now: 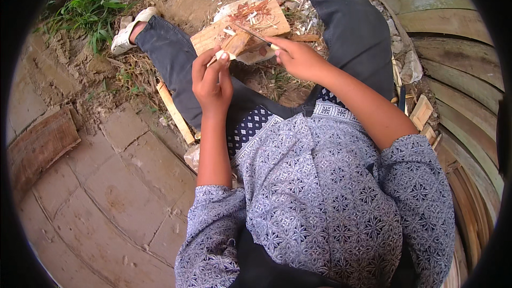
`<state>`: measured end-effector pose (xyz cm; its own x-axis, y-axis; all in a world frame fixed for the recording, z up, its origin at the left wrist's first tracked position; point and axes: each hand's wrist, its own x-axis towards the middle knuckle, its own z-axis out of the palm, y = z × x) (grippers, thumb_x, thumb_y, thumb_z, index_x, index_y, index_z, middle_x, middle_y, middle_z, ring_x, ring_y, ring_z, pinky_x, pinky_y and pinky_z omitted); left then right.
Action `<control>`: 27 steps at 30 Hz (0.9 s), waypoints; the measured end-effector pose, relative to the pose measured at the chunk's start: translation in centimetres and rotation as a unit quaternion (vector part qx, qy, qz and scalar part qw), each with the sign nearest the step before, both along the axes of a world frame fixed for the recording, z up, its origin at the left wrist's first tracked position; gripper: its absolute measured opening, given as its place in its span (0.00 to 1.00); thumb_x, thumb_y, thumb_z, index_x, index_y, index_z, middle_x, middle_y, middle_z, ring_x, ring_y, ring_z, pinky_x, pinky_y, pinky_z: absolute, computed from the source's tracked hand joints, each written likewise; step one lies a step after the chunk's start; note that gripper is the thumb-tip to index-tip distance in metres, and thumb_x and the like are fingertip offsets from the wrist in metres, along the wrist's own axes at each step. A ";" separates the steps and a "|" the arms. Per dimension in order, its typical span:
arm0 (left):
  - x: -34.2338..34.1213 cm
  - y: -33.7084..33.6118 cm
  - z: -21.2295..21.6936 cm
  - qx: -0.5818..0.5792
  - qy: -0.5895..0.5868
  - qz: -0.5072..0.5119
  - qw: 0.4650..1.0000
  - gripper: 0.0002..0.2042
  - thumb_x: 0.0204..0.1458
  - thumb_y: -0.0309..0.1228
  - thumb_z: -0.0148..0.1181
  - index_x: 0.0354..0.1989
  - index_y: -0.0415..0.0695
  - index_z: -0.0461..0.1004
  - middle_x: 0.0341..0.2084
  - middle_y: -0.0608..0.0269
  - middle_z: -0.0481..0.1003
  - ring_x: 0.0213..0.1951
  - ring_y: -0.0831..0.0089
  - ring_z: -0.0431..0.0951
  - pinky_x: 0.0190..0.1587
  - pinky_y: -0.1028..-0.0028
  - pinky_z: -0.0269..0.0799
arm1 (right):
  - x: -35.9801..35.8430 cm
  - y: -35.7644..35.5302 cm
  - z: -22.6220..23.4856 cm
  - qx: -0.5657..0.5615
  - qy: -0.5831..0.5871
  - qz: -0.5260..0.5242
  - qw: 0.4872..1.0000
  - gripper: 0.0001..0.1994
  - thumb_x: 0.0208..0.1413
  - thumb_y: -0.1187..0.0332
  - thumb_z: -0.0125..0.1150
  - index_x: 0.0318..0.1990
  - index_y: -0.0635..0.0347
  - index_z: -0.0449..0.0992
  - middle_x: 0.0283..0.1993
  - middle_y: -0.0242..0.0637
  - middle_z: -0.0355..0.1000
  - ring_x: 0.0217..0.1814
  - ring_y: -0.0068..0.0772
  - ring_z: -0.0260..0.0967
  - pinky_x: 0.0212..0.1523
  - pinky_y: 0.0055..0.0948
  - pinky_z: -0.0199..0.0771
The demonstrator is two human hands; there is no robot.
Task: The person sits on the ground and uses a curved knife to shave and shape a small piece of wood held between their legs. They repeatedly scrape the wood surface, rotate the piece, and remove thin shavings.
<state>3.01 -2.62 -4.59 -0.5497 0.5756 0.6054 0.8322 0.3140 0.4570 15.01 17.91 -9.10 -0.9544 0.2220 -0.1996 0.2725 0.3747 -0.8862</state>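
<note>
A seated person whittles a small piece of wood (234, 44) over a flat wooden block (242, 28) littered with reddish shavings, seen from a head-worn camera looking down past a blue patterned shirt (330, 192). The left hand (212, 81) is closed around the lower end of the wood, thumb and fingers pinching it upright just above the lap. The right hand (298, 58) is closed on a thin knife (253, 34), its blade laid across the top of the wood; the exact point of contact is hard to make out at this size.

Done well, the cut would likely run away from the left fingers, in shallow strokes, with the wood braced firmly and the thumb kept below the blade's path. The block sits close enough to catch the shavings.

No packages, labels or signs show anywhere in view. Around the 2 hands lie only a pale wooden slat (175, 112) beside the left leg, offcuts (421, 111) near the right knee, paving slabs (122, 181) at lower left, grass (96, 8) at upper left and curved wooden staves (453, 32) on the right.
</note>
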 end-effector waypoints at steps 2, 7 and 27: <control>0.3 -0.6 0.0 -0.008 -0.013 0.000 1.000 0.10 0.52 0.14 0.66 0.40 0.41 0.78 0.45 0.49 0.80 0.46 0.58 0.83 0.46 0.67 0.80 | 0.5 -0.1 -0.5 -0.020 0.035 -0.014 0.999 0.22 0.67 0.67 0.50 0.68 0.54 0.68 0.52 0.47 0.79 0.52 0.51 0.77 0.54 0.44 0.74; 1.0 -0.6 0.7 -0.002 -0.027 -0.015 1.000 0.11 0.52 0.14 0.66 0.41 0.41 0.77 0.44 0.49 0.79 0.48 0.58 0.82 0.45 0.68 0.80 | 2.2 0.0 3.8 -0.067 0.022 -0.018 0.997 0.19 0.65 0.70 0.51 0.63 0.58 0.69 0.47 0.51 0.78 0.48 0.50 0.78 0.48 0.44 0.74; 0.4 0.3 4.0 -0.062 -0.058 -0.035 0.996 0.19 0.37 0.17 0.78 0.39 0.40 0.79 0.33 0.57 0.77 0.40 0.60 0.82 0.40 0.66 0.79 | -2.2 4.3 8.6 0.038 -0.126 0.138 0.982 0.16 0.67 0.65 0.52 0.60 0.54 0.71 0.38 0.50 0.78 0.43 0.51 0.78 0.46 0.46 0.74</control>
